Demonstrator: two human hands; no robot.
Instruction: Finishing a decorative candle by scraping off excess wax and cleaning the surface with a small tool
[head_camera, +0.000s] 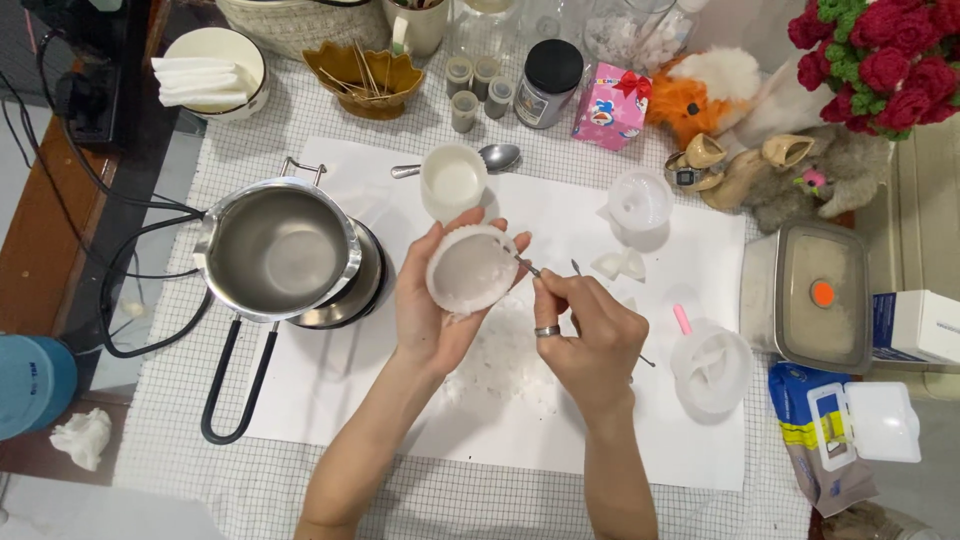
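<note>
The hands (520, 320) work over the middle of a white sheet (520, 440) on the worktop (180, 440). Below them the sheet is bare on both sides of the forearms, so there is free room there. To the left, a steel pot (278, 250) with a long black handle (235, 385) blocks the way, and black cables (140, 280) lie beside it. Just above, a white cup (453, 182) and a spoon (495, 158) stand near. To the right, a small white mould (640, 200), a round white container (710, 372) and a steel box (815, 295) narrow the passage. The far edge is crowded with jars (550, 82), a gold bowl (365, 75) and plush toys (720, 90).
</note>
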